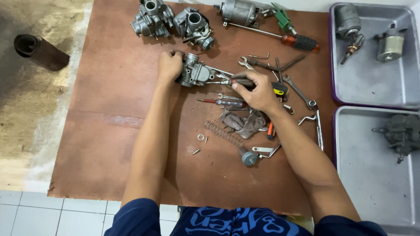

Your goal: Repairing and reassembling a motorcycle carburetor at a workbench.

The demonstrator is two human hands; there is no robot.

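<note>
My left hand grips the left end of a grey metal carburetor lying on the brown board. My right hand is closed around the dark handle of a screwdriver, whose shaft points left into the carburetor's side. Just below the hands lies a small red-handled screwdriver. A coil spring, a dirty rag, a washer and small screws sit nearer to me.
Two more carburetors and a starter motor lie at the board's far edge, with a big orange-and-black screwdriver. Wrenches lie to the right. Two grey trays hold engine parts. A dark cylinder lies on the floor at left.
</note>
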